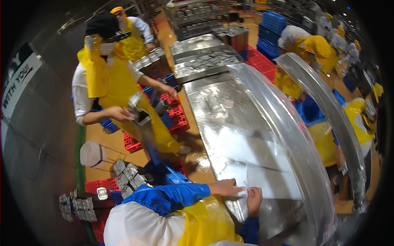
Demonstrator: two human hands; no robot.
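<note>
Head view: a white sheet (271, 184) lies on the shiny table (213, 106), just past the hands. Left hand (225, 187) and right hand (254, 199) nearly touch, fingers bent; I can't tell if they pinch it. Ahead, to their left, a worker (117, 92) holds a metal tin (142, 117).

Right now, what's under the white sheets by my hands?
Under the white sheets is the metal table, whose surface shows around them; anything lying between is covered, so I can't tell.
</note>
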